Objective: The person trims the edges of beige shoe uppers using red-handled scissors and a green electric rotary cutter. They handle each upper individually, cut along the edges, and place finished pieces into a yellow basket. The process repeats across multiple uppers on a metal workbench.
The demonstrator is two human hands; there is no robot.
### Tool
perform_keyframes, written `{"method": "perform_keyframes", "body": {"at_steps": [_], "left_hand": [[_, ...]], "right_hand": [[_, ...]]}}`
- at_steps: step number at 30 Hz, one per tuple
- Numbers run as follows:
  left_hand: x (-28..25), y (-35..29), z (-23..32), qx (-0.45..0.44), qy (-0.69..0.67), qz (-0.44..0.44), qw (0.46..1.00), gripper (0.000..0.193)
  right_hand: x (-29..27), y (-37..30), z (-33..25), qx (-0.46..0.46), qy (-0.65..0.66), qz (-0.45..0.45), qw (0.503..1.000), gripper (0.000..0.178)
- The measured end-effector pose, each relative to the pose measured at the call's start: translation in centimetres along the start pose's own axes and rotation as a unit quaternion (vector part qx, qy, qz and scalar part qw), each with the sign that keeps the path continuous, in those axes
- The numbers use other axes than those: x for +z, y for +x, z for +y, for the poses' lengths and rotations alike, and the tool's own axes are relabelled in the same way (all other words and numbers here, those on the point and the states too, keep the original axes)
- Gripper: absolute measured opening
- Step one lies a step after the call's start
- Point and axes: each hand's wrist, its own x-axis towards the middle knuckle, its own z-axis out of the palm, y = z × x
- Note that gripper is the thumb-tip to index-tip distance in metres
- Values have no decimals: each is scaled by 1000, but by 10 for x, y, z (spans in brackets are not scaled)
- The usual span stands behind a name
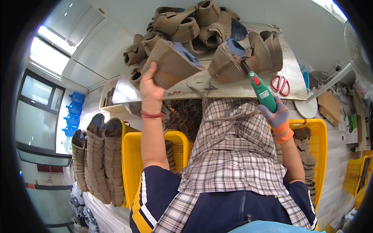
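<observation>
My bare left hand [152, 86] grips a tan boot upper [171, 69] by its left side, above the table's front edge. The piece is tilted and shows a blue fuzzy lining at its opening. In a grey and orange glove, my right hand [275, 116] is wrapped around a green hand-held power tool [262, 91] with a red button. The tool's tip points up and left, close to another tan upper [227, 66] standing on the table. Whether the tip touches that upper, I cannot tell. Red-handled scissors [288, 87] lie right of the tool.
Tan uppers [186, 31] are heaped on the table [297, 87], with several nested [268, 52] at its right. Yellow baskets [130, 155] flank my lap, and stacked uppers [95, 171] stand at the left. A white fan [355, 42] rises at the right. Dark scraps [182, 116] lie below the table edge.
</observation>
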Motion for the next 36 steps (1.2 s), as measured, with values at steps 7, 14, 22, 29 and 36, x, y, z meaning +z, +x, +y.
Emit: {"method": "perform_keyframes", "body": {"at_steps": [7, 14, 22, 29, 36], "left_hand": [[-45, -23, 39, -139, -189, 1, 972, 26], [-50, -25, 10, -138, -215, 49, 966, 25], [-43, -22, -15, -178, -228, 36, 956, 26], [-38, -32, -26, -202, -249, 13, 947, 29], [-25, -45, -30, -176, -273, 14, 946, 30]], "right_hand": [[12, 12, -34, -262, -181, -29, 948, 54], [15, 2, -20, -248, -178, -40, 951, 57], [11, 1, -29, -250, -189, -55, 948, 56], [14, 2, -35, -244, -170, -78, 951, 58], [15, 4, -32, -276, -177, -60, 943, 60]]}}
